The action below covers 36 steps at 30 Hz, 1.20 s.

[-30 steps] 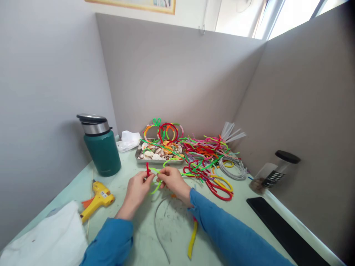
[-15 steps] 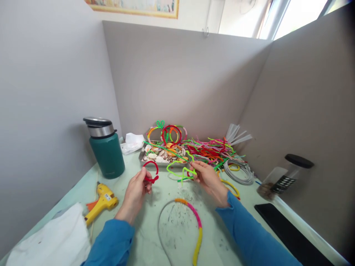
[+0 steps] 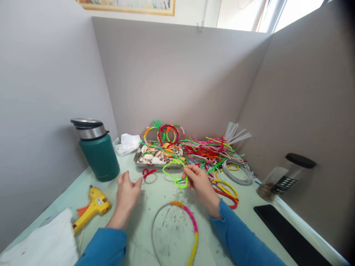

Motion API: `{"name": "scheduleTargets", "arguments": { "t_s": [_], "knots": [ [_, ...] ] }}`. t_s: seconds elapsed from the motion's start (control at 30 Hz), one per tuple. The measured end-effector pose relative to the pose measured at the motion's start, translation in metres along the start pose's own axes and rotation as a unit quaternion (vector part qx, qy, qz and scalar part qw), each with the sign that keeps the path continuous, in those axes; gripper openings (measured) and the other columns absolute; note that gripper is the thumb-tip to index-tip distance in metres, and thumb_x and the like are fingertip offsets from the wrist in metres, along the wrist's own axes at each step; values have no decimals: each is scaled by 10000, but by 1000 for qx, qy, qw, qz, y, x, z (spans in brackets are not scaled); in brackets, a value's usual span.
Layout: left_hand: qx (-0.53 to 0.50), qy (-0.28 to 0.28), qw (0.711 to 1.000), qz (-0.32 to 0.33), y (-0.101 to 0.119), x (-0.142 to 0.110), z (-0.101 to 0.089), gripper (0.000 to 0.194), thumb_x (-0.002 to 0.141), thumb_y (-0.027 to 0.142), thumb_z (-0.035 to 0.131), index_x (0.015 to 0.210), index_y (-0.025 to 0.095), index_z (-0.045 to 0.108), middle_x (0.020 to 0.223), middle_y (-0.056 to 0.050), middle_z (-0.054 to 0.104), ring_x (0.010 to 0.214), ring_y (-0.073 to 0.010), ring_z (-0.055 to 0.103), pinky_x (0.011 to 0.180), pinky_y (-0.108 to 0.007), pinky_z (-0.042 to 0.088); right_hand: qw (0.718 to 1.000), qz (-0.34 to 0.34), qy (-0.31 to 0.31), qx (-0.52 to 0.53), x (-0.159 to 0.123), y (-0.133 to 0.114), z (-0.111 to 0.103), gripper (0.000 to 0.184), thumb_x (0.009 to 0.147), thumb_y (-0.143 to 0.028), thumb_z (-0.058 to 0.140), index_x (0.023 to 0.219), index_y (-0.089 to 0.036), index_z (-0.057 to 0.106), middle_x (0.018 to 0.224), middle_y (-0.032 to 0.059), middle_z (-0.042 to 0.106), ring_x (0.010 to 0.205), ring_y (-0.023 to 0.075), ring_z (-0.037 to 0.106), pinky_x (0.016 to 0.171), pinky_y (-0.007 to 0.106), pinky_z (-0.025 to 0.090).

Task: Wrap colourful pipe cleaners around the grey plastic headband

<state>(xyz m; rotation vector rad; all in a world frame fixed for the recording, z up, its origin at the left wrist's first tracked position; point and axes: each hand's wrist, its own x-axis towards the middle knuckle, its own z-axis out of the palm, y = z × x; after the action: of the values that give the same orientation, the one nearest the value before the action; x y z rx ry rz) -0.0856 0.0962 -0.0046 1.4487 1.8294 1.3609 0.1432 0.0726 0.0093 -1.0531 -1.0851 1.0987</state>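
My left hand [image 3: 127, 194] is above the table on the left, empty, thumb and fingers apart. Just beyond its fingertips is a red pipe cleaner [image 3: 149, 172] bent into a small loop. My right hand [image 3: 202, 186] pinches a bent lime-green pipe cleaner [image 3: 180, 186] between thumb and fingers. Below and between the hands lies a grey wire hoop [image 3: 154, 221], its right side wrapped in orange, pink and yellow [image 3: 194, 245].
A metal tray [image 3: 135, 159] of shells and finished hoops stands at the back, beside a heap of pipe cleaners [image 3: 206, 150] and a grey wire coil [image 3: 238, 179]. Left are a green bottle [image 3: 100, 157] and yellow glue gun [image 3: 95, 207]; right, a jar [image 3: 288, 175] and black slab [image 3: 288, 231].
My left hand has let go of the red pipe cleaner and moved back to the left, opening. My right hand still holds the lime-green one, slightly lower. The view has shifted a little.
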Motion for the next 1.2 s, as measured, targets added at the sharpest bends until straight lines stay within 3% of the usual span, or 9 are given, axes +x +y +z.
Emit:
{"name": "scheduleTargets", "arguments": {
  "t_s": [0.1,0.23,0.3,0.43,0.57,0.77,0.93,1.03,1.2],
  "knots": [
    [75,42,992,91,10,-8,-3,523,711,362,546,1167,108,528,1264,-176,429,514,-102,486,689,-351,461,1000,9,-6,-28,-6,-1,12,219,752,-379,581,785,-165,547,577,-37,579,366,53,387,360,183,263],
    [-119,-191,968,115,27,-28,2,381,733,368,566,1053,170,626,848,-37,613,500,-103,450,510,-247,412,997,13,-43,-56,-15,1,27,211,761,-374,567,766,-164,554,511,-54,525,369,58,359,371,189,264],
    [-191,-239,949,74,33,-36,6,351,731,362,596,1027,179,646,656,8,582,489,-102,445,506,-227,393,995,-15,-68,-72,-19,5,34,186,778,-346,554,750,-163,565,496,-54,492,420,70,394,427,191,310],
    [-250,-213,944,39,37,-40,6,213,743,351,619,807,166,703,490,30,493,527,-104,460,563,-201,395,976,-76,-115,-169,-27,12,39,152,812,-314,524,832,-186,603,545,-42,487,492,93,421,481,203,317],
    [-377,-206,902,-49,31,-28,-3,274,803,371,554,930,158,670,489,31,496,495,-89,446,487,-172,386,923,-156,-116,-331,-26,11,32,146,838,-259,497,904,-212,619,645,-9,563,581,124,475,549,226,321],
    [-509,-166,835,-129,21,-14,-9,167,834,185,497,901,132,640,904,-65,640,554,-71,534,514,-193,487,882,-204,-81,-416,-12,8,11,175,875,-228,441,848,-181,607,774,43,587,754,163,507,675,259,363],
    [-545,-134,817,-130,23,-12,-9,186,839,119,455,881,106,636,888,-89,643,641,-110,599,608,-238,536,856,-244,-119,-440,-12,15,8,169,833,-129,457,914,-174,598,887,61,591,856,175,499,760,284,368],
    [-565,-107,813,-95,26,-9,-13,181,835,129,465,879,102,638,868,-86,643,703,-134,611,677,-270,540,875,-212,-134,-415,-11,17,8,183,839,-141,445,896,-172,616,815,48,593,790,164,517,716,270,375],
    [-583,-112,798,-103,23,-5,-21,167,822,178,528,947,125,624,528,55,471,423,-37,416,500,-181,468,943,-98,-152,-278,-4,1,-2,193,820,-327,530,744,-167,607,600,-27,513,566,106,452,531,205,328]
  ]
}}
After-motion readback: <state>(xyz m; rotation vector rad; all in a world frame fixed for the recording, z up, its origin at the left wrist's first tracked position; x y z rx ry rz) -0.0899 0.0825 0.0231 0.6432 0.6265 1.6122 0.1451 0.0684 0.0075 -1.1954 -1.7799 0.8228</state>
